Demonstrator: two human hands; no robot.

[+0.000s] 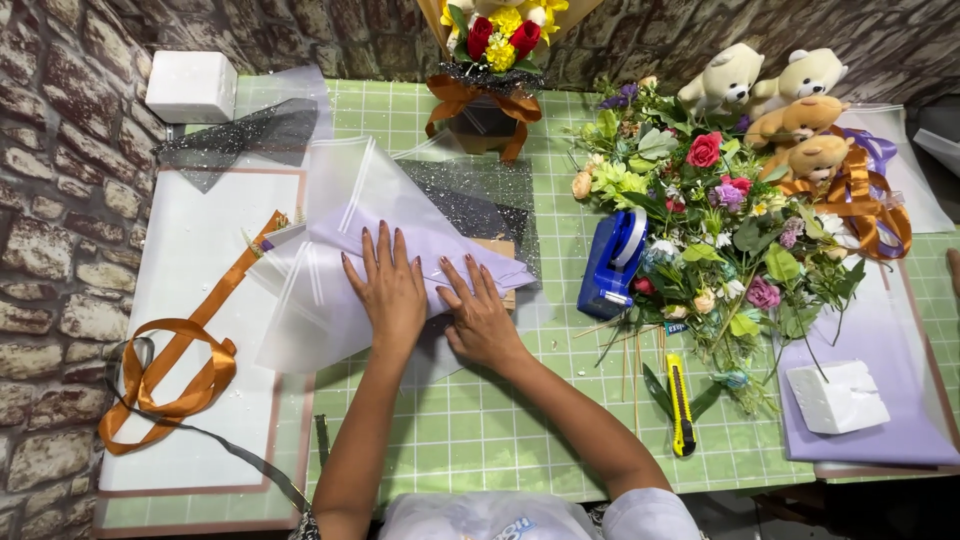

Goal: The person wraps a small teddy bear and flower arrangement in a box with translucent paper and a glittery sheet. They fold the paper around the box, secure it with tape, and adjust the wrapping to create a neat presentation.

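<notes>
**Flat hands on a slippery fold: where it could slip**

Both hands lie palm-down on a folded sheet of lilac wrapping paper [440, 250] near the middle of the green gridded counter [500, 420]. The left hand [392, 290] presses with fingers spread and straight; the right hand [480, 315], just beside it at 4 o'clock, lies equally flat. Neither grip closes around anything: the paper is only pinned under open palms.

The lilac paper rests on a clear film sheet [320, 300] that spreads out toward 8 o'clock, with a dark glittery mesh [480, 205] beneath it toward 1 o'clock. I judge this stack to be the chief risk. Film against paper is slick, and because pressure alone holds the layers, a sideways push from either palm could slide the lilac sheet off its crease or leave the fold skewed. The far corner, at 3 o'clock from the hands, is unweighted and may spring up.

An orange ribbon [180, 360] loops at 8 o'clock from the hands, one tail running up to touch the film's edge; a dragged sheet could catch it. At 3 o'clock stand a blue tape dispenser [612, 262] and, beyond it, a heap of artificial flowers [720, 230]. A yellow utility knife [681, 405] lies at 4 o'clock, well apart, though a sweeping forearm could knock it. Whether its blade is out I cannot tell.
</notes>
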